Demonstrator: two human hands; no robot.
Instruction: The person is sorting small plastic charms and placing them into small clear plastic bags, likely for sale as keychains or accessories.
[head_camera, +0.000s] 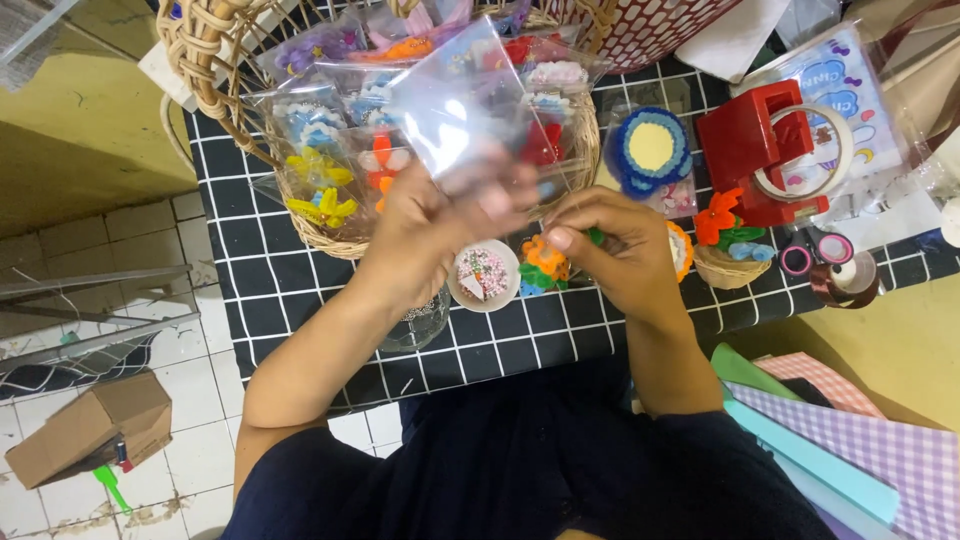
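The person's left hand (435, 225) is pinched around the bottom edge of a small clear plastic bag (455, 105), holding it up over the middle of the table so it covers part of the wicker basket (215, 95) behind it. The fingertips are blurred, but the grip on the bag is plain enough. The right hand (615, 250) is clenched around something small with a green tip (too hidden by the fingers to tell what it is), and it sits just beside the left hand, almost touching it.

Right under the two hands there's a little round white dish of sprinkle-like beads (483, 275), and next to it an orange and green craft flower (543, 262) lying on the black checked tablecloth (300, 290). A glass jar (418, 322) stands near the front edge of the cloth, partly under the left wrist.

Room is tight. The basket, stuffed with bagged flower pieces, fills the back left; a blue and yellow round knitted piece (650, 150), a red tape dispenser (765, 150) and a tiny basket with a red flower (725, 245) crowd the right. The only bare cloth is the strip along the front edge and the left corner. Off the table's left edge is tiled floor with a cardboard box (90, 425), and pastel paper sheets (850, 450) are fanned out at lower right.
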